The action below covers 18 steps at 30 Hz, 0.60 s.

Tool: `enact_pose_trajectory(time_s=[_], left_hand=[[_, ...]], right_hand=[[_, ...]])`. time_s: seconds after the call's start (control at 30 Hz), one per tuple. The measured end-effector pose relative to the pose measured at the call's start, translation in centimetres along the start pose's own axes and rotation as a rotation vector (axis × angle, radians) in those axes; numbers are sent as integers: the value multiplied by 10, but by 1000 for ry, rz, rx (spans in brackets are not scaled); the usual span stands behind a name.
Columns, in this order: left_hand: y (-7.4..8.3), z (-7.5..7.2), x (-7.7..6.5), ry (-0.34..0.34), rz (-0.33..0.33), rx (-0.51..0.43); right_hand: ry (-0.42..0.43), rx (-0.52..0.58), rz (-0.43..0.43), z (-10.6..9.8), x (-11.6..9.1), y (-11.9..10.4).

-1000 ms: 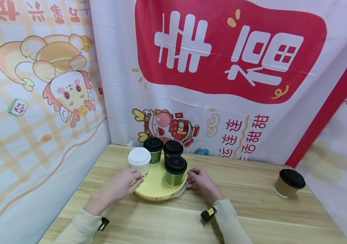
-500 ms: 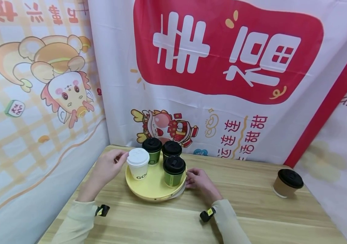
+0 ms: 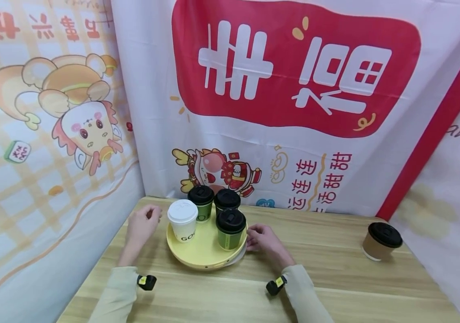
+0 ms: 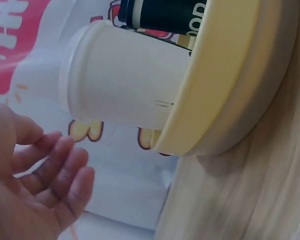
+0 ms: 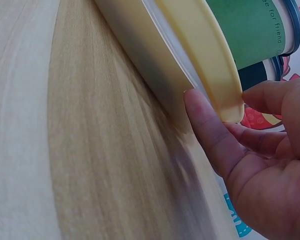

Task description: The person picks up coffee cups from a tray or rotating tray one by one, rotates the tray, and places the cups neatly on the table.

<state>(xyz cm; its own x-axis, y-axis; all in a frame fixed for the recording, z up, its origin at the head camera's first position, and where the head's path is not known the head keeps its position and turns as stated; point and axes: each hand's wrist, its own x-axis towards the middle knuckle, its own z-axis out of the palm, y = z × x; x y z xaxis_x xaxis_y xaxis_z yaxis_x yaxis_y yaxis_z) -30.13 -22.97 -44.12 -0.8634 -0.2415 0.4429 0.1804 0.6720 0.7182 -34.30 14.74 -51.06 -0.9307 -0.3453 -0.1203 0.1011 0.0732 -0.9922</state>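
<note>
Two pale sleeves, each with a small black device at the wrist, reach in over the wooden surface from the near side. The round yellow tray rests left of centre. At its right edge, the right hand grips the side between thumb and fingers. Far to the right, a brown cup with a black lid stands alone. On the tray, a green cup stands near right and a white cup left, both upright and lidded. Just left of the white cup, apart from it, the left hand is loosely curled, holding nothing. Beyond, two black-lidded cups stand side by side before a printed cloth.
</note>
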Motion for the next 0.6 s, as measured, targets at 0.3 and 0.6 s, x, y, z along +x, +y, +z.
enact_pose_trajectory(time_s=[0.3, 0.6], left_hand=[[-27, 21, 4, -152, -211, -43], [-39, 36, 4, -342, -299, -84]], right_hand=[[-10, -10, 4, 0, 0, 1], [-15, -6, 1, -1, 0, 2]])
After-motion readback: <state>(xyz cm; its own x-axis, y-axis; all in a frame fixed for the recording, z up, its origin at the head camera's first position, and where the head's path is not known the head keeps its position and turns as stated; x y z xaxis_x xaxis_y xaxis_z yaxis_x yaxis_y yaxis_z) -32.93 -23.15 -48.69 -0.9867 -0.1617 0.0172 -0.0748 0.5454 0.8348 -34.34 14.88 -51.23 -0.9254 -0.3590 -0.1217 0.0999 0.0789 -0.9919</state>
